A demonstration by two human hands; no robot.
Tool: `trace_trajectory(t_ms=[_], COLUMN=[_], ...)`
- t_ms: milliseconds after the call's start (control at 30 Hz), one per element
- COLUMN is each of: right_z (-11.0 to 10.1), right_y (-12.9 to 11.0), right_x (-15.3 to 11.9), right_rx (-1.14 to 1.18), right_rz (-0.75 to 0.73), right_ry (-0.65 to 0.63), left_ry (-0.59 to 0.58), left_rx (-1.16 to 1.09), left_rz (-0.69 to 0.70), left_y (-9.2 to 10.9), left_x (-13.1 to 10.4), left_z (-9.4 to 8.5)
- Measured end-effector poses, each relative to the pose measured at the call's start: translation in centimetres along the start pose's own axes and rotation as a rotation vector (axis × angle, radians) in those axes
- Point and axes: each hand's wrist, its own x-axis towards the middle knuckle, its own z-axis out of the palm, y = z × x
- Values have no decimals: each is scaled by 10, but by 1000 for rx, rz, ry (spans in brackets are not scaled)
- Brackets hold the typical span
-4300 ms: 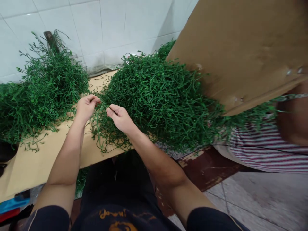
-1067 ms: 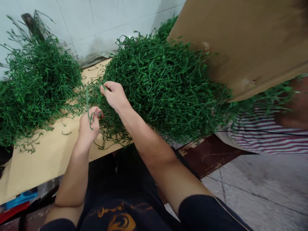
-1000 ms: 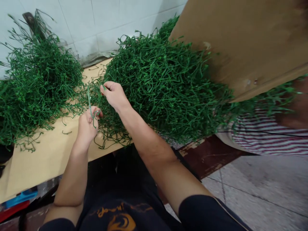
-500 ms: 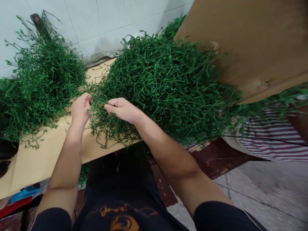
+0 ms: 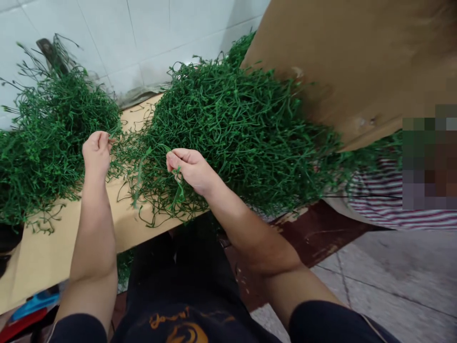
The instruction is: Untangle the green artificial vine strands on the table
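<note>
My right hand (image 5: 192,169) pinches a thin green stem (image 5: 164,148) between thumb and forefinger, in front of the large middle heap of green stems (image 5: 228,114). Bits of green also hang just below its fingers. To the left, my left hand (image 5: 96,151) is raised beside another heap of green stems (image 5: 64,138), fingers curled in; whether anything is in them is hidden. The stems are slim and tangled, with small bud-like tips. Loose ones lie between my hands on the cardboard (image 5: 143,224).
A large brown cardboard sheet (image 5: 342,62) leans over the right side of the middle heap. White tiled wall (image 5: 150,28) stands behind. Blue (image 5: 35,305) and red items lie low at left. At right, a person in striped cloth (image 5: 378,200) sits close by.
My hands have moved apart: the left one leftward, toward the left heap, the right one slightly rightward with a stem in its fingers. The view has shifted a little too.
</note>
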Motion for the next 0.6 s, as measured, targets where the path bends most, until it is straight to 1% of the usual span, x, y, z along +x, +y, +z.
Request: trace_trajectory(t_ms=[67, 100, 200, 267, 333, 400, 500, 600], right_z=[-1, -3, -13, -20, -22, -21, -13, -5], right_y=[-2, -4, -4, -2, 1, 3, 3, 2], right_x=[4, 5, 6, 7, 8, 9, 9, 6], right_rx=[19, 52, 223, 320, 350, 324, 238, 158], right_rz=[-14, 20, 158, 192, 193, 210, 227, 194], right_ry=[30, 58, 176, 256, 305, 324, 320, 241], left_ry=[-37, -67, -236, -343, -403, -421, -403, -379], left_rx=[-73, -96, -133, -130, -129, -142, -187, -211], left_rz=[-1, -4, 9, 14, 9, -3, 1, 10], left_y=[15, 20, 30, 35, 39, 43, 44, 42], left_x=[-7, -12, -31, -44, -54, -60, -64, -68], left_z=[10, 13, 19, 20, 22, 24, 26, 27])
